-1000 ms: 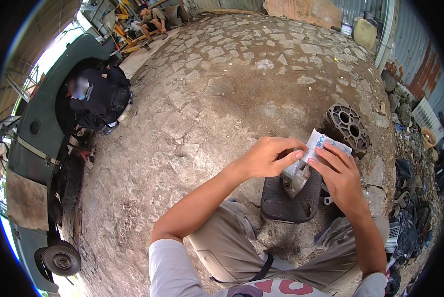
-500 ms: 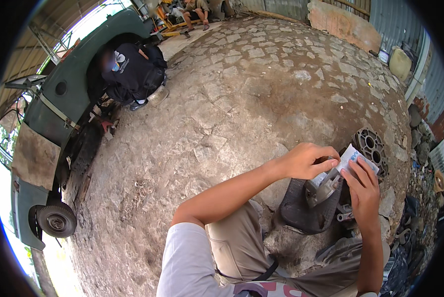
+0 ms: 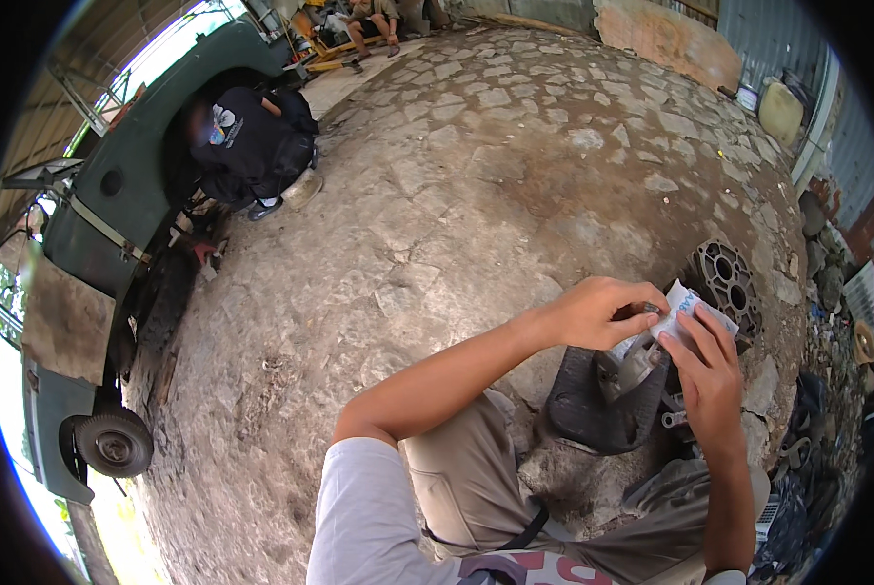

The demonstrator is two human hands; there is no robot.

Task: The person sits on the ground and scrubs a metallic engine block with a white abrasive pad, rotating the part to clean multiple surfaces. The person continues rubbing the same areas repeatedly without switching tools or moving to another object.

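Note:
My right hand (image 3: 702,356) has its fingers laid over a folded white sheet (image 3: 684,298) with blue print and holds it. Beside it, my left hand (image 3: 617,310) is closed in a pinch at the sheet's left edge. A small dark grey bit shows between its thumb and forefinger, too hidden to name. Below both hands, a silver metal part (image 3: 637,369) rests in a black, curved, rubber-like piece (image 3: 593,405) on the ground. A ring-ended metal piece (image 3: 672,419) shows under my right wrist.
A dark metal casting with round holes (image 3: 728,278) lies beyond my right hand. Rubble and scrap (image 3: 798,487) line the right side. A green vehicle (image 3: 115,195) stands at left, with a person in dark clothes (image 3: 252,136) crouching beside it. Another person (image 3: 371,24) sits farther back.
The white sheet has shifted slightly left and down with my right hand, covering more of the silver part's top. My left hand keeps its pinch. The view has turned a little.

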